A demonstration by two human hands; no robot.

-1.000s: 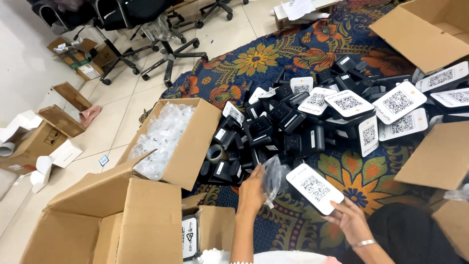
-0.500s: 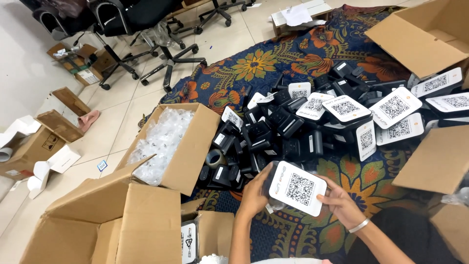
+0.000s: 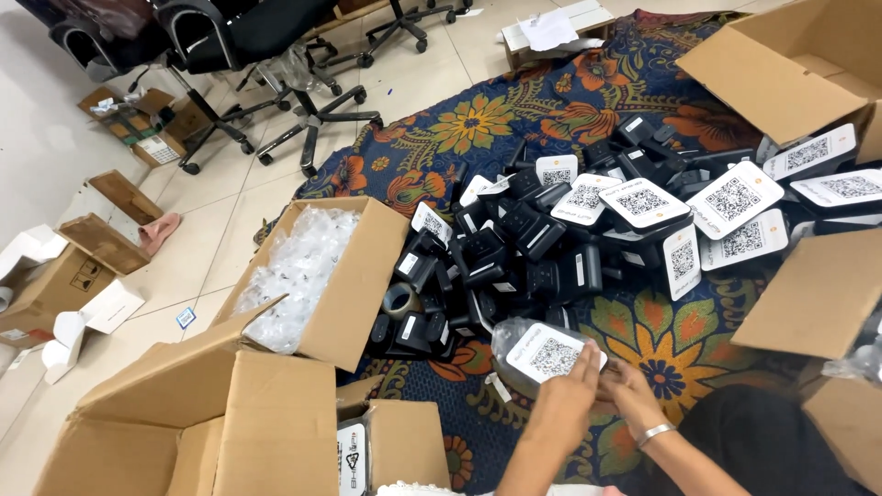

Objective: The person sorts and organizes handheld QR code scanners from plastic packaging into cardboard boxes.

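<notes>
Head view: since the earlier frame the white-faced device (image 3: pixel 549 354) has gone into a clear bag, low on the patterned rug (image 3: pixel 514 119). Left hand (image 3: pixel 571 397) and right hand (image 3: pixel 627 390) both clasp it. Open cardboard box (image 3: pixel 354 285) of clear bags lies left; black devices (image 3: pixel 514 248) are heaped beyond.

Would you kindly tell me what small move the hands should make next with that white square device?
Probably slide the device deeper into the clear bag: the left hand presses on it, the right hand steadies alongside, and the bag covers only its far end.
</notes>
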